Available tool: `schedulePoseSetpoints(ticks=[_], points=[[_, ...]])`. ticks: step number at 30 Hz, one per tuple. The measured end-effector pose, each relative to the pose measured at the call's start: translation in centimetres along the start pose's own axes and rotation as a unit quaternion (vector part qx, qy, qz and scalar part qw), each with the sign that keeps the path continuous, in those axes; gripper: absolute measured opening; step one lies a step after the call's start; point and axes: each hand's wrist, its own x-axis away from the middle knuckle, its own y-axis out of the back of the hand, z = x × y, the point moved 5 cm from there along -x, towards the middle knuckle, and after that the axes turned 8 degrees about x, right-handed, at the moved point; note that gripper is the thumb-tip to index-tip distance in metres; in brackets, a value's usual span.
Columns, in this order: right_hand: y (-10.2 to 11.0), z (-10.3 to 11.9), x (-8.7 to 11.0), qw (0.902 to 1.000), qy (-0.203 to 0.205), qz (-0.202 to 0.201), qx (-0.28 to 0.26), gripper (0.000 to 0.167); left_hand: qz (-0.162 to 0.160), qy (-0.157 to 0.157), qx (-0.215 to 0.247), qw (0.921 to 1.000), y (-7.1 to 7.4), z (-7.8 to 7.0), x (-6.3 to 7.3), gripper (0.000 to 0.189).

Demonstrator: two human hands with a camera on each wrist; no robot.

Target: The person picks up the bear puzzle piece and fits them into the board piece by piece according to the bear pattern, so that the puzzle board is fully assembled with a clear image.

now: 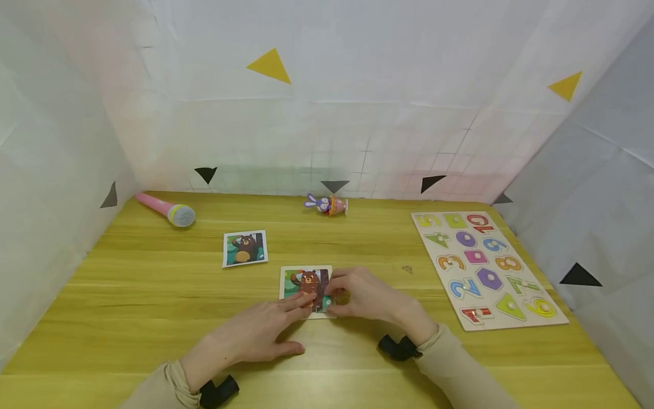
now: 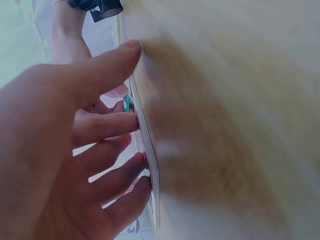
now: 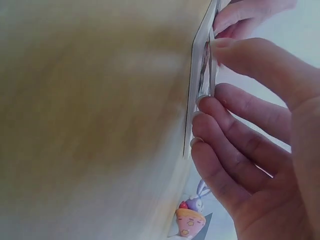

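A bear jigsaw puzzle (image 1: 304,279) in a pale, thin tray (image 1: 282,282) lies on the table in front of me. My left hand (image 1: 258,332) reaches over its lower part, fingertips resting on the picture and thumb held apart over the table. At the tray's right side, my right hand (image 1: 370,295) pinches a thin puzzle piece (image 3: 213,72) between thumb and index finger. In the right wrist view this piece stands slightly tilted off the tray; the other fingertips touch the tray's edge. The fingers hide part of the picture.
A bear picture card (image 1: 245,248) lies behind and left of the puzzle. Farther back are a pink toy microphone (image 1: 166,209) and a rabbit-in-a-cup toy (image 1: 329,204). A wooden number-and-shape board (image 1: 487,272) lies on the right. White sheeting (image 1: 357,68) surrounds the table.
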Motion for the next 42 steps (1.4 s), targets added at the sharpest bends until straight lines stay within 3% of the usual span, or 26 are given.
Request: schedulePoseSetpoints(ticks=[14, 34, 42], points=[[-0.2, -0.2, -0.2, 0.9994, -0.023, 0.014, -0.023, 0.019, 0.005, 0.016, 0.004, 0.9999, 0.1, 0.0, -0.2, 0.072], [-0.6, -0.6, 0.0, 0.9988, -0.01, 0.011, -0.046, 0.026, -0.013, -0.037, -0.068, 0.9969, 0.1, -0.9, -0.2, 0.071], [-0.6, -0.7, 0.4, 0.9988, -0.006, 0.005, -0.048, 0.029, 0.006, -0.018, -0.073, 0.9971, -0.1, -1.0, -0.3, 0.075]])
